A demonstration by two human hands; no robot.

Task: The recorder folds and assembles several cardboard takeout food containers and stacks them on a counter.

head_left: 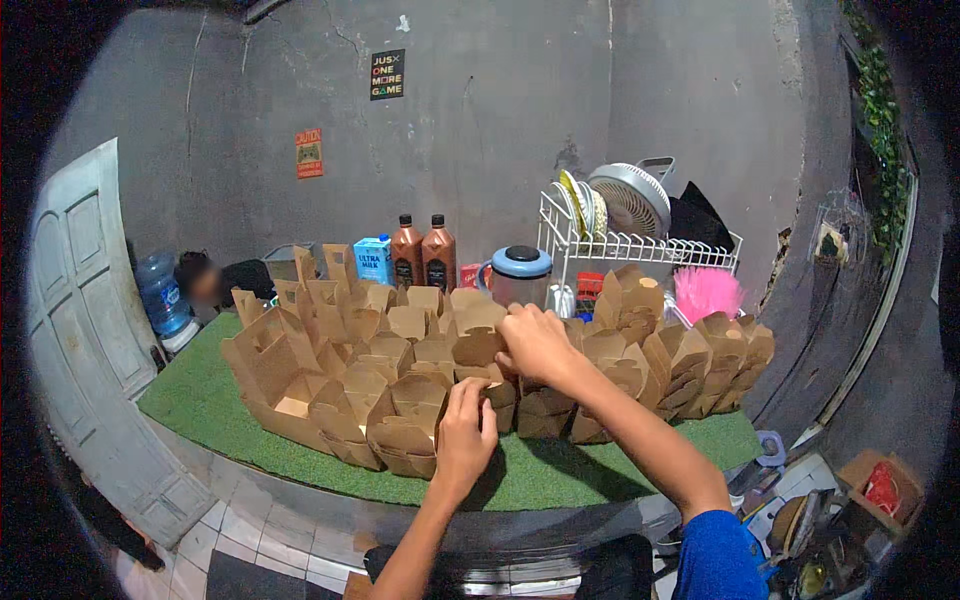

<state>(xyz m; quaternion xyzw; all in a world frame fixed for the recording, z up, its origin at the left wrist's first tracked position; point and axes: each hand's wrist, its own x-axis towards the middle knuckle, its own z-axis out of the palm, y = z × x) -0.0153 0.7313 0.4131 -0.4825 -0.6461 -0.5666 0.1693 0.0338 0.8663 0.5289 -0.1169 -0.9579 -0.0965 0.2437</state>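
Many brown cardboard takeaway boxes stand close together in rows, most with their top flaps up. Between my hands is one such cardboard box (503, 412), partly covered by them. My left hand (467, 428) is at its near left side, fingers bent over the rim. Reaching farther in, my right hand (535, 342) has its fingers curled down on the box's far upper edge; the fingertips are hidden. Just left of my left hand stands an open box (405, 455). To the right of my right forearm, several boxes (712, 365) have folded tops.
The boxes stand on a green turf-like table cover (560, 470). Behind them are a blue carton (373, 262), two brown bottles (438, 255), a blue-lidded jug (521, 275) and a white dish rack (640, 245). A person (205, 280) is at the far left, near a water bottle (162, 295).
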